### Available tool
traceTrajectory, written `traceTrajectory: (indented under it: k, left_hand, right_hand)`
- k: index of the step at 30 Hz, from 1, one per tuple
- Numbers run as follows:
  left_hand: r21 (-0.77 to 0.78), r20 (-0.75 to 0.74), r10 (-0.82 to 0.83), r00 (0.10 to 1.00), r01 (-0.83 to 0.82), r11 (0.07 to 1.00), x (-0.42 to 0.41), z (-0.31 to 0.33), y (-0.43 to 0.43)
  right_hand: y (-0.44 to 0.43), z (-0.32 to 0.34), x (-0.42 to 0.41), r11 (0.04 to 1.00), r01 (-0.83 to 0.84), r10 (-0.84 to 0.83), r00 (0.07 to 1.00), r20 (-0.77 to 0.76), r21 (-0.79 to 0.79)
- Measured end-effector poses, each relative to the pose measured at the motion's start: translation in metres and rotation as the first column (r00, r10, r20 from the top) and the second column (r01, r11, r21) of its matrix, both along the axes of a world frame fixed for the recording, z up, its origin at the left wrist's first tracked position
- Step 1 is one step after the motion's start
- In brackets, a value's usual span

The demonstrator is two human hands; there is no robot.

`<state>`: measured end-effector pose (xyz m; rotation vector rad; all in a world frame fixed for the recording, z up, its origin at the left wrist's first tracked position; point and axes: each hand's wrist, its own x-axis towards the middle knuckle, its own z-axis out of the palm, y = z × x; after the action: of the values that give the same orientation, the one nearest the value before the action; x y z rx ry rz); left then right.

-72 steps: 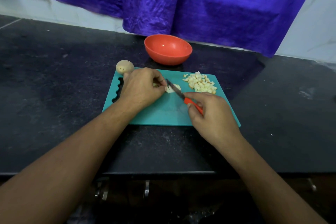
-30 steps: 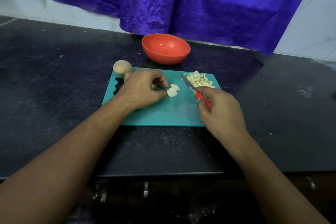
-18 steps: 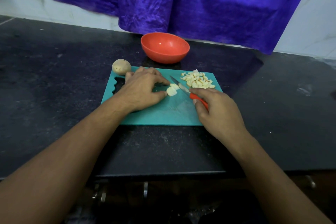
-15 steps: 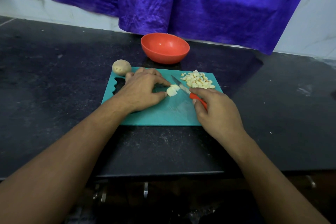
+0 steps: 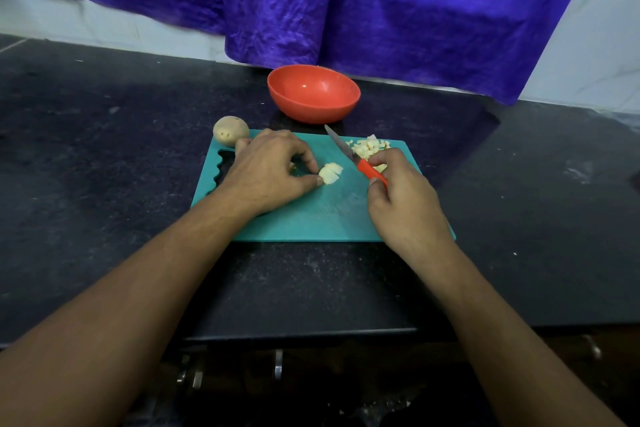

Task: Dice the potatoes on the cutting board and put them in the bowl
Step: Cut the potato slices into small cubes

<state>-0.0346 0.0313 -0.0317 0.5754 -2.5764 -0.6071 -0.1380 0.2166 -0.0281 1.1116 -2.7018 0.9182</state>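
Observation:
A teal cutting board (image 5: 311,218) lies on the black counter. My left hand (image 5: 270,170) rests on it and pinches a small clump of cut potato pieces (image 5: 330,173) with thumb and forefinger. My right hand (image 5: 401,198) grips the red handle of a small knife (image 5: 353,158); its blade points up and left, just right of the clump and not touching it. A pile of diced potato (image 5: 370,148) sits at the board's far right corner, partly behind my right fingers. A whole unpeeled potato (image 5: 230,131) lies at the board's far left corner. The red bowl (image 5: 313,94) behind the board holds nothing.
A purple cloth (image 5: 346,3) hangs over the white tiled wall behind the counter. The black counter (image 5: 104,149) spreads wide to both sides of the board. Its front edge runs just below the board, with metal cabinet handles (image 5: 277,364) underneath.
The knife swung right to the diced pile, came back beside the clump, and now its blade is lifted off the clump and tilted away. My left hand has stayed on the cut pieces.

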Motion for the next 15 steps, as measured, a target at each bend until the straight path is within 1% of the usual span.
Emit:
traceTrajectory:
  k: [3, 6, 10, 15]
  left_hand:
    - [-0.024, -0.015, 0.02, 1.0, -0.021, 0.999, -0.002, 0.0, 0.005]
    - [-0.072, -0.02, 0.039, 0.999, -0.04, 0.997, -0.007, 0.0, 0.013]
    - [-0.099, -0.028, 0.05, 0.998, -0.053, 0.994, -0.01, -0.001, 0.016]
    - [-0.112, -0.033, 0.078, 0.996, -0.082, 0.99, -0.01, -0.002, 0.015]
  right_hand:
    - [0.003, -0.004, 0.002, 0.999, -0.01, 0.01, 1.0, 0.001, -0.035]
    - [0.002, -0.006, 0.003, 0.999, -0.007, 0.007, 1.0, -0.008, -0.037]
    - [-0.001, -0.003, 0.006, 0.999, -0.009, 0.012, 0.998, -0.068, 0.04]
    - [0.001, 0.001, 0.004, 0.995, -0.026, 0.035, 0.994, -0.103, 0.094]
